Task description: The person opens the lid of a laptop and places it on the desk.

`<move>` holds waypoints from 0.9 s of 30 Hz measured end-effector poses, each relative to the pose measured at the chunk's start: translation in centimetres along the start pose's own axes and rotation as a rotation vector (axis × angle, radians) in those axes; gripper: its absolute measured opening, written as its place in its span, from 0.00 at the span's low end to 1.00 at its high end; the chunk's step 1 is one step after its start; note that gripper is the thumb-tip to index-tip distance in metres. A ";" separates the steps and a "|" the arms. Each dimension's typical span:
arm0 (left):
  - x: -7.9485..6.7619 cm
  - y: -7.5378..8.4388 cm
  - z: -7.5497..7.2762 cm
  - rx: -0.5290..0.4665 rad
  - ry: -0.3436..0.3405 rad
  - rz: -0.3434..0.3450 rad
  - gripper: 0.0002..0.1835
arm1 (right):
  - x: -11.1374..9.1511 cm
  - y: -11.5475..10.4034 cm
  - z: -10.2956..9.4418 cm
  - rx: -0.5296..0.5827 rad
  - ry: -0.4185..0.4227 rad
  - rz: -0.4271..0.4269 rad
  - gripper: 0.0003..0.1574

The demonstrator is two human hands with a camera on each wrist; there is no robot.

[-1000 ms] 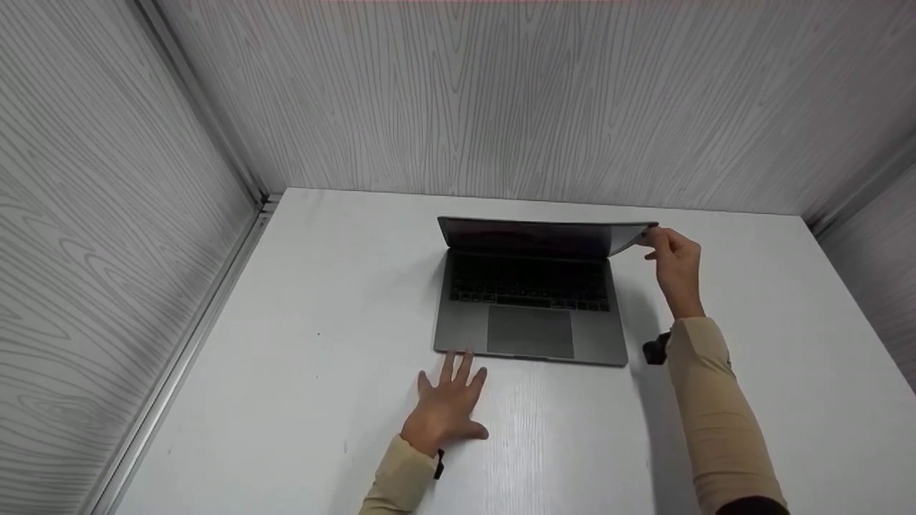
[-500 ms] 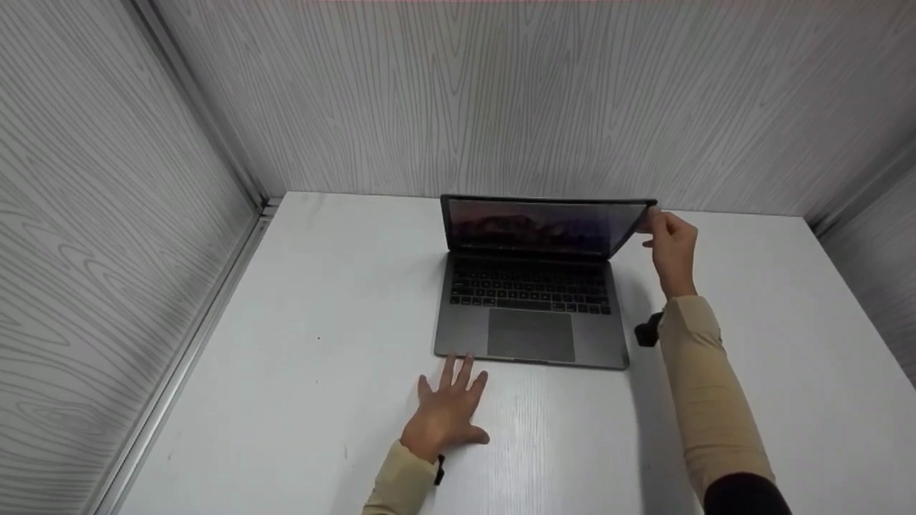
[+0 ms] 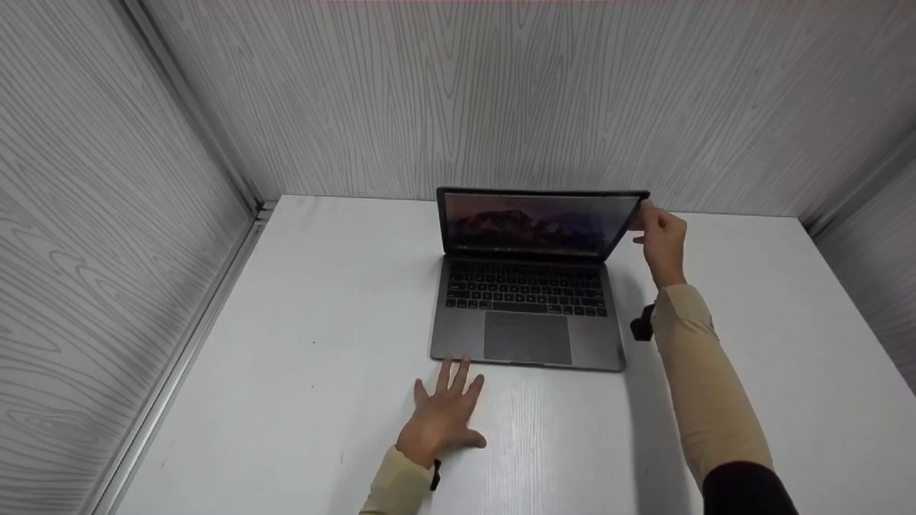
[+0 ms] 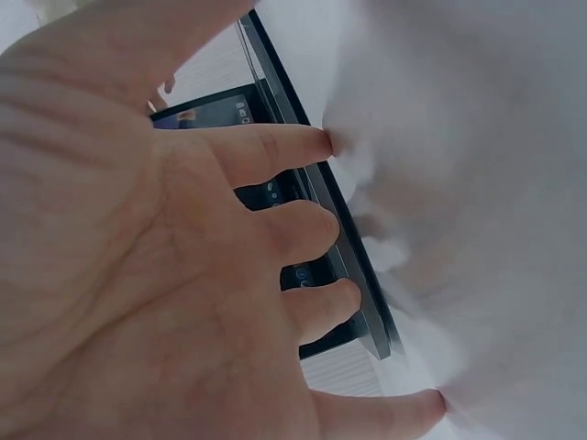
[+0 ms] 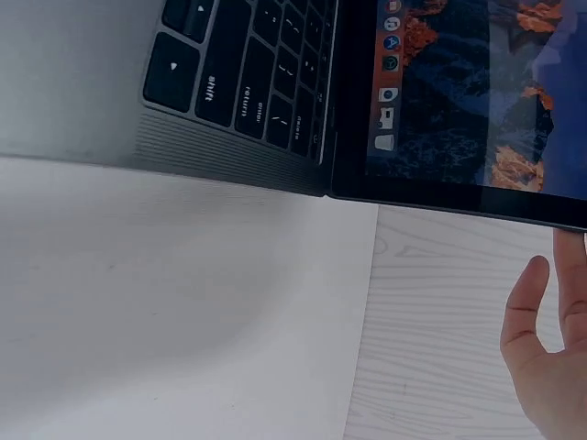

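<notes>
A grey laptop (image 3: 528, 336) stands unfolded on the white table, its lid tilted up and its screen (image 3: 533, 222) lit with a mountain picture. My right hand (image 3: 664, 243) pinches the lid near its upper right corner. In the right wrist view, a finger of the right hand (image 5: 555, 357) meets the lid's side edge, beside the glowing screen (image 5: 459, 101). My left hand (image 3: 436, 422) lies palm down with fingers spread, two fingertips at the front edge of the laptop's base. Close up, the left hand's fingers (image 4: 275, 151) reach along the edge of the base (image 4: 353, 247).
The white table (image 3: 322, 300) reaches a grey wood-grain wall (image 3: 458, 100) behind the laptop. Another such panel (image 3: 107, 214) stands at the left, with a metal rail at its foot. A dark wrist device (image 3: 642, 323) sits by the right cuff.
My right hand has raised the lid and tipped it backward, so more of the screen and keyboard shows. The left hand has stayed at the front edge.
</notes>
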State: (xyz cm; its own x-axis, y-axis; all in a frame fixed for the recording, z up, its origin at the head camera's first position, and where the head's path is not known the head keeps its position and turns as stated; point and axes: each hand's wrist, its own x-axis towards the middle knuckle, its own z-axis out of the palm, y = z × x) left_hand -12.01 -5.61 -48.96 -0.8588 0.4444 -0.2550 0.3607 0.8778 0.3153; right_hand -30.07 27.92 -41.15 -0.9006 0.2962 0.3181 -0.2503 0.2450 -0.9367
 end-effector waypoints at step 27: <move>0.3 0.4 -0.3 0.022 -0.016 -0.035 0.52 | 2.3 -0.2 0.7 -0.053 -0.037 0.067 0.26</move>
State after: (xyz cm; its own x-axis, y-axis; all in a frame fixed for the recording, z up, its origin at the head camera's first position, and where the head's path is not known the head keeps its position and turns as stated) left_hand -12.24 -5.15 -48.62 -0.8650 0.4161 -0.2805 0.3385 0.8964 0.2861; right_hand -32.34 27.89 -40.31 -0.9273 0.2798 0.2486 -0.1708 0.2746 -0.9463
